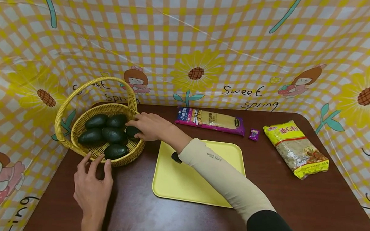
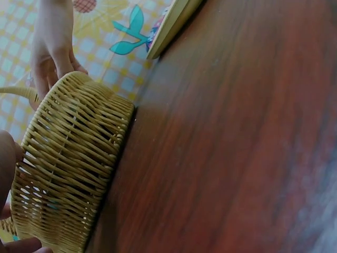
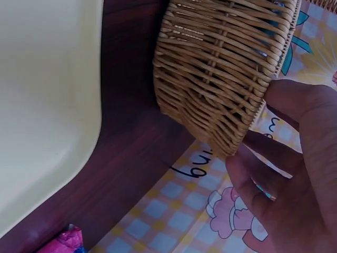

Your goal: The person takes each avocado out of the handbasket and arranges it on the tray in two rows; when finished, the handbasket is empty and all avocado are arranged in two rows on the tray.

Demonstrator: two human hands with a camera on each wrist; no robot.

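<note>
A yellow wicker basket (image 1: pixel 128 161) with a tall arched handle stands at the left of the table, holding several dark green avocados (image 1: pixel 113 135). Reaching over its right rim, my right hand (image 1: pixel 151 127) grips an avocado (image 1: pixel 132 132) at that side between thumb and fingers. In the right wrist view, the thumb and fingers (image 3: pixel 310 110) come over the basket's rim (image 3: pixel 263 89), and the wicker hides the avocado. My left hand (image 1: pixel 94 183) is at the basket's front, fingers spread and loosely bent, fingertips right at the rim by the front avocado (image 1: pixel 116 151).
A pale yellow tray (image 1: pixel 166 189) lies mid-table, partly under the right forearm. Behind it is a purple noodle pack (image 1: pixel 209 120); to the right are a small purple packet (image 1: pixel 254 134) and a yellow pasta bag (image 1: pixel 296 149). Checked cloth (image 1: pixel 194 33) hangs around the table.
</note>
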